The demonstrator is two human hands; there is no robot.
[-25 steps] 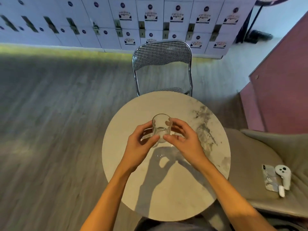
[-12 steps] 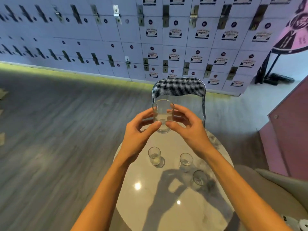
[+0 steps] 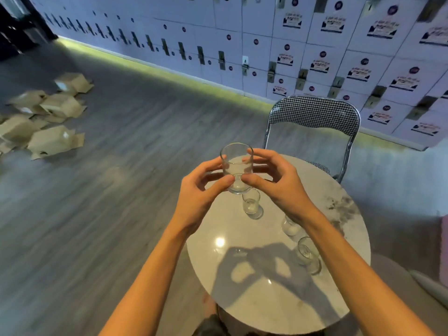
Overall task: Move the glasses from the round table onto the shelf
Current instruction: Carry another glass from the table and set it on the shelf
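Observation:
A clear drinking glass [image 3: 236,166] is held upright in the air over the left rim of the round marble table [image 3: 261,292]. My left hand [image 3: 201,190] grips its left side and my right hand [image 3: 274,183] grips its right side. Three more clear glasses stand on the table: one small glass [image 3: 252,206] just below the held one, a second glass [image 3: 289,227] partly hidden behind my right wrist, and a third glass [image 3: 308,254] beside my right forearm. No shelf is in view.
A folding chair [image 3: 312,117] with a houndstooth back stands behind the table. A wall of white lockers [image 3: 303,44] runs across the back. Several flattened cardboard boxes [image 3: 46,120] lie on the grey wooden floor at the left.
Both hands lifted the glass off the table and still hold it raised. The view has swung to the left, so the table now sits lower right and the boxes have come into sight.

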